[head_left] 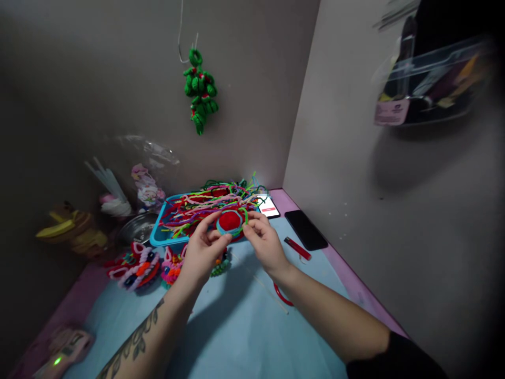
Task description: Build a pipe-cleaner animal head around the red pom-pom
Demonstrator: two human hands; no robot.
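Observation:
Both my hands hold a small round piece of red pipe cleaner (230, 221) ringed with blue and a green strand, above the light blue table (244, 337). My left hand (203, 250) pinches its left edge, fingers closed. My right hand (263, 239) pinches the green strand at its right edge. Right behind the piece stands a blue tray (162, 234) heaped with several coloured pipe cleaners (213, 202).
Finished fuzzy figures (136, 266) lie left of my left arm. A lit phone (269, 206), a dark phone (305, 229) and a red lighter (297, 247) lie by the right wall. A green ornament (200, 92) hangs from a hook. A metal bowl (136, 227) sits at the left.

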